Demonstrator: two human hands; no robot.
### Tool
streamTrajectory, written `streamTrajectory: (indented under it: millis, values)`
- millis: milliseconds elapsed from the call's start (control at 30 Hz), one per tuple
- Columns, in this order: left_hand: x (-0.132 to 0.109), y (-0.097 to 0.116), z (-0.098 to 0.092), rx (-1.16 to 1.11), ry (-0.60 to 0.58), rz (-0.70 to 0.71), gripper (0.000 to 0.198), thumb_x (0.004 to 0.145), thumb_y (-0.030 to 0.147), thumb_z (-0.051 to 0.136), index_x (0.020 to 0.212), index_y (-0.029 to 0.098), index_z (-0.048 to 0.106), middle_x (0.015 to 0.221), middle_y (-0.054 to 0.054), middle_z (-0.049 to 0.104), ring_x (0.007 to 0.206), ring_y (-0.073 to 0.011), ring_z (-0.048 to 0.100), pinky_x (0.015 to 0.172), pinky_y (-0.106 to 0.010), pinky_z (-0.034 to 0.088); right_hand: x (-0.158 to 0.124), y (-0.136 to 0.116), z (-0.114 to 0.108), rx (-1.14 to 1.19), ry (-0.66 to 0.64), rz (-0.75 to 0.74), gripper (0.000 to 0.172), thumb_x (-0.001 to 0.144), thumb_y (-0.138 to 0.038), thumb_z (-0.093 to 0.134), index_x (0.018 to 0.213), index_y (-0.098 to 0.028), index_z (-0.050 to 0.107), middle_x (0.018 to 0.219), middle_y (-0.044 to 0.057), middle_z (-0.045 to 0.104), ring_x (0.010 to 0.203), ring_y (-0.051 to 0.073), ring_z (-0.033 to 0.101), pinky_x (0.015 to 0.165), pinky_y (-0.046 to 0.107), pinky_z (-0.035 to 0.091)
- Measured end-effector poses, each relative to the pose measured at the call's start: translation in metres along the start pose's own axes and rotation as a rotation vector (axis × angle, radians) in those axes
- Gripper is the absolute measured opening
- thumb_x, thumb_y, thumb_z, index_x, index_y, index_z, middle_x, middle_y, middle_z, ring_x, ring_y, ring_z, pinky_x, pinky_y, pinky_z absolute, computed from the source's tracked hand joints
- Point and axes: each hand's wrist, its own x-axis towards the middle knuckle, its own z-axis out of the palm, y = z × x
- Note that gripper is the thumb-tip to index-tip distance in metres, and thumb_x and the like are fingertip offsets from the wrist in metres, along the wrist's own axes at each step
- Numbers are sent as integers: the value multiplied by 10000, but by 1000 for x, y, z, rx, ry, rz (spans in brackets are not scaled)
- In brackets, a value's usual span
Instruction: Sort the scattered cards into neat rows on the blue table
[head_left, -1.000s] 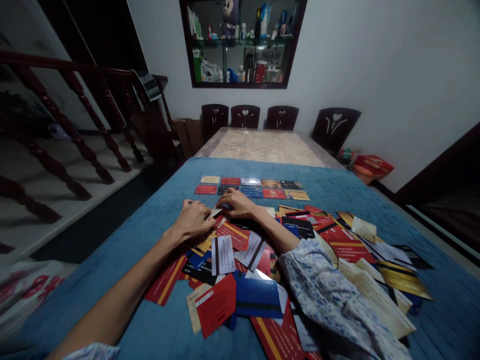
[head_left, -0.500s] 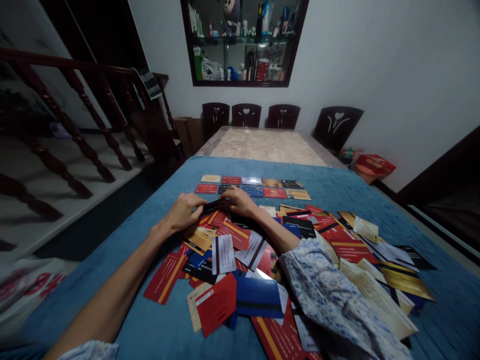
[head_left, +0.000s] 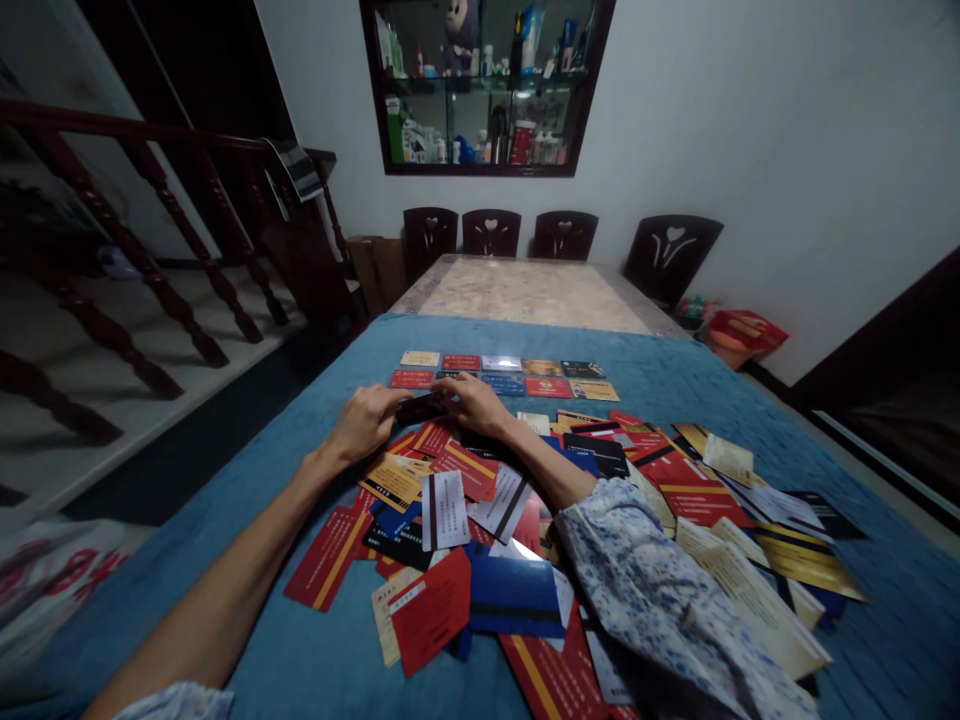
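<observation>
In the head view, just above frame centre, the left hand (head_left: 365,421) and right hand (head_left: 475,402) meet, each pinching an end of a dark card (head_left: 421,408) held over the blue cloth (head_left: 247,470). Behind them lie two neat rows of cards (head_left: 504,376); a loose card heap (head_left: 600,520) fills the lower right.
</observation>
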Motion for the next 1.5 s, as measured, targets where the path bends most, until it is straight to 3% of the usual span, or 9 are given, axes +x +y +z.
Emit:
streamTrajectory:
  millis: [267,500,667,1167,1500]
  values:
    - [0,-1,6,18,18,24,429,859,139,434,1202,200,685,1150,-107,733,1021,-268,631,917,-409,460,-1,-6,-3,-108,-58,-33,385,950,-177,567,1331,-226,587,1105,90,700,1001,210,563,864,301,434]
    - [-2,-1,16,85,-18,-17,514,818,146,482,1324,200,553,1244,-123,669,1140,-290,603,989,-439,446,-1,-12,-7,-186,-138,18,556,887,-181,633,1424,-222,494,1091,108,667,1043,245,600,859,322,448]
    - [-1,1,20,88,-42,-28,528,824,169,499,1353,169,495,1229,-152,640,1157,-307,598,975,-447,459,0,-12,-6,-172,-146,27,558,871,-164,648,1402,-212,484,1138,119,673,1063,255,597,867,337,449]
    - [0,14,12,108,-9,-42,500,842,196,496,1341,170,488,1158,-145,589,1112,-326,557,943,-469,432,0,-7,-5,-108,-103,-18,652,810,-181,681,1423,-168,458,1346,135,626,1149,278,502,927,396,430]
    - [1,16,13,140,12,-40,521,817,231,554,1329,160,489,1213,-163,606,1145,-340,553,949,-471,423,5,-3,-13,-153,-137,-34,682,836,-286,722,1448,-128,463,1324,183,598,1216,307,458,954,437,431]
